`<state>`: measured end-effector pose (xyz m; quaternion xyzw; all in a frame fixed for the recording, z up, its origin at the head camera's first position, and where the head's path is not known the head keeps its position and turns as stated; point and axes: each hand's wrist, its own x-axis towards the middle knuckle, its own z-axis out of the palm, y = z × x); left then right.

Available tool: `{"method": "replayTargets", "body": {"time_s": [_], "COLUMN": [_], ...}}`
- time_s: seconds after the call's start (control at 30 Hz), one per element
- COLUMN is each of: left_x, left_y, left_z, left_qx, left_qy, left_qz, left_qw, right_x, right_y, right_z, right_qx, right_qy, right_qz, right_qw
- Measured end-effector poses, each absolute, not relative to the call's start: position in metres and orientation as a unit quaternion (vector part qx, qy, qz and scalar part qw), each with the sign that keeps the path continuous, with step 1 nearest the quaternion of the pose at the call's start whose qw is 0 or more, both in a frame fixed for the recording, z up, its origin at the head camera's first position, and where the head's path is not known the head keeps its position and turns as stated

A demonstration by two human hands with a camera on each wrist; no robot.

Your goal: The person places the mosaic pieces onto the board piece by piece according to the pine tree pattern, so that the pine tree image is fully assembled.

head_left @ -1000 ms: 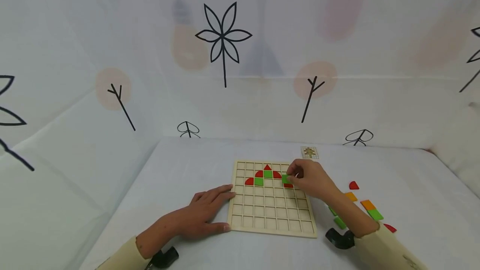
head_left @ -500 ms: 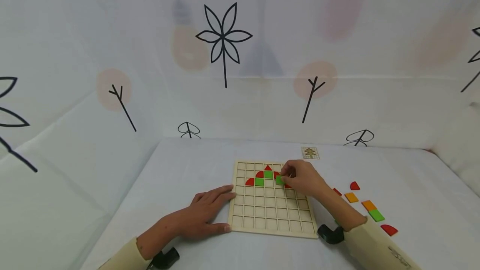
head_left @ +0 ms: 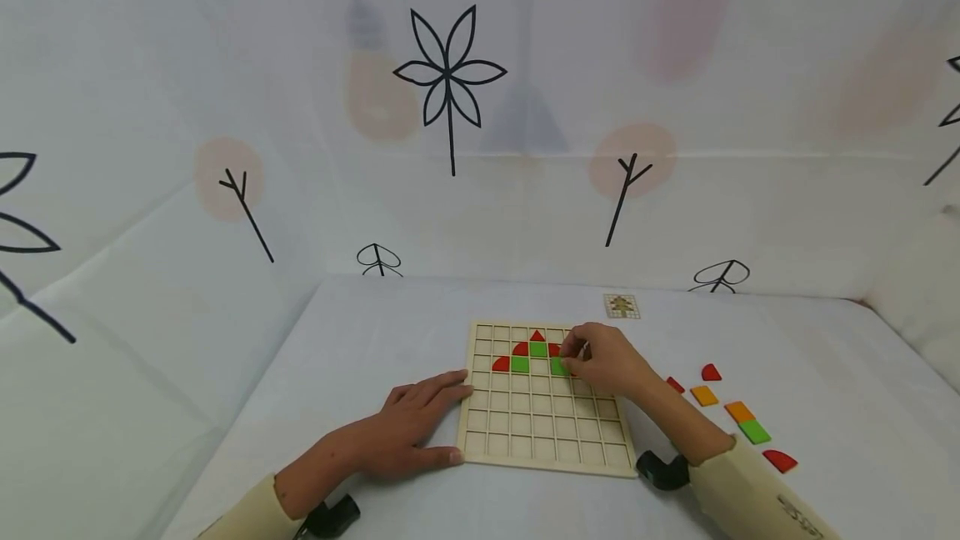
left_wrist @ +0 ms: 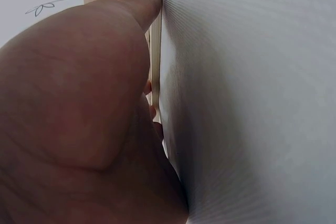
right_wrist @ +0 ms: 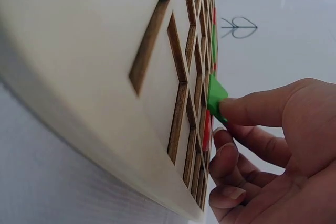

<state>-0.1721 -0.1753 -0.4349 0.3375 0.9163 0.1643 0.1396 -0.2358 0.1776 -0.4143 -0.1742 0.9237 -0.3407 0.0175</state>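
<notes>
My right fingers (right_wrist: 254, 109) pinch the green square (right_wrist: 216, 92), tilted at the grid of the board (head_left: 542, 447) — probably light, stiff, slightly slick, best held by opposite edges. My left hand (head_left: 408, 432) — fingers extended — touches the board's left side on the tabletop (head_left: 397, 323).

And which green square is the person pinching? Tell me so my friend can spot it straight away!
Start with the pale wooden grid board on the white table. Find the right hand over its far right part, and look at its fingertips. The pinched green square is there; the board's other green squares have no fingers on them.
</notes>
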Motion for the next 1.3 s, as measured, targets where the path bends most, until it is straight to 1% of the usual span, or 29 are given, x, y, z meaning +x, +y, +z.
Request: {"method": "replayTargets", "body": {"time_s": [0.4,0.7,0.97,1.17,1.3], "left_x": [-0.172,-0.172,-0.173,-0.174,-0.173], "left_y": [-0.175,-0.175,-0.175,-0.174,-0.174], "left_z": [-0.434,-0.433,-0.436,-0.437,-0.435], "left_qx": [0.334,0.337,0.339,0.336,0.334], "left_qy": [0.917,0.916,0.917,0.918,0.919], "left_qz": [0.164,0.164,0.159,0.157,0.157], "left_qw": [0.144,0.141,0.137,0.14,0.141], "right_x": [-0.234,-0.227,-0.209,-0.193,-0.185], "right_y": [0.178,0.185,0.209,0.238,0.258], "right_z": [-0.417,-0.413,-0.406,-0.404,-0.402], "right_qx": [-0.181,-0.158,-0.153,-0.147,-0.125], "right_qy": [0.928,0.936,0.939,0.943,0.947], "right_qz": [-0.327,-0.316,-0.309,-0.298,-0.295], "right_qw": [0.003,0.001,-0.01,-0.028,-0.024]}}
